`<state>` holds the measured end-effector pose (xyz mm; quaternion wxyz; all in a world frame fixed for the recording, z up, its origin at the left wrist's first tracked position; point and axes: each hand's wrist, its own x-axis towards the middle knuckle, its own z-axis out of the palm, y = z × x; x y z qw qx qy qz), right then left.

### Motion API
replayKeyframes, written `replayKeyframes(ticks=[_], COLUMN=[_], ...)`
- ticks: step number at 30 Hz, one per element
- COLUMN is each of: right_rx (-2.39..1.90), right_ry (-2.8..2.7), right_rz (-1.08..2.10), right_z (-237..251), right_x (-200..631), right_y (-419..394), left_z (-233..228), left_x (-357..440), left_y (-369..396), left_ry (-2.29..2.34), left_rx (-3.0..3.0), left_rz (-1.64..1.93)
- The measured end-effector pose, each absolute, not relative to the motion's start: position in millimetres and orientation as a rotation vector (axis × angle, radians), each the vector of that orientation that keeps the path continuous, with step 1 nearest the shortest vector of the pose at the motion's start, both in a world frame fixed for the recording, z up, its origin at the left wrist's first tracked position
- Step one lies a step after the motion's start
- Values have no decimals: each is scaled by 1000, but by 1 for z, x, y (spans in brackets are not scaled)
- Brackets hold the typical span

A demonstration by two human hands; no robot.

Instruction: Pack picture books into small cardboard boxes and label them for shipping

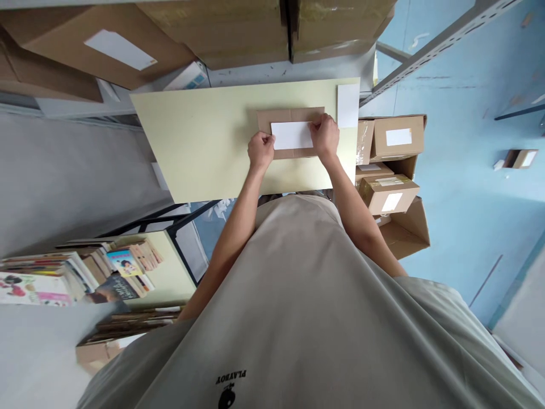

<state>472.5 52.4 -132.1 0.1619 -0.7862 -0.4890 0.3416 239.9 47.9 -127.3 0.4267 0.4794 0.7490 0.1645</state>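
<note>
A flat brown cardboard package (pixel 281 115) lies on the pale yellow tabletop (pixel 204 136). Over it is a white rectangular label (pixel 293 136), blank on the side I see. My left hand (pixel 260 150) pinches the label's left edge between thumb and fingers. At the label's right end, my right hand (pixel 325 136) is closed with thumb and fingertips on its edge, covering that corner. Whether the label touches the cardboard all over, I cannot tell. A stack of white labels or paper (pixel 348 106) lies at the table's right end.
Large cardboard boxes (pixel 247 34) fill the shelf behind the table. More boxes (pixel 389 196) are piled on the blue floor to the right, by a metal shelf post (pixel 434 54). At lower left, books (pixel 123 264) stand on another table.
</note>
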Motion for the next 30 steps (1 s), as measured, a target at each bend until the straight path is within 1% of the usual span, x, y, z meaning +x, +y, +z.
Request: replayKeyframes(ticks=[3,10,13,18,21,26,30], right_rx=[-2252,-2186,-2218,-2265,-2208,-2131,-2114], right_ry=[-1415,-1456,-1455,-1454,-1476,-1580,-1553], right_rz=[964,1099,1086,963,968,1111,1088], right_z=[-131,-106,-111,-130,-131,-118,-117], right_x=[472,447,441,443,441,431,428], right_y=[55,11,24,65,56,18,29], left_z=[-126,-128,-126,-122,-120,-123,-126], left_x=[240,239,240,242,242,240,239], left_y=[49,48,48,49,50,50,50], left_ry=[1864,1852,1853,1852,1848,1843,1833], left_rx=[1196,1193,1186,1142,1125,1149,1166], left_rz=[404,424,405,414,421,420,427])
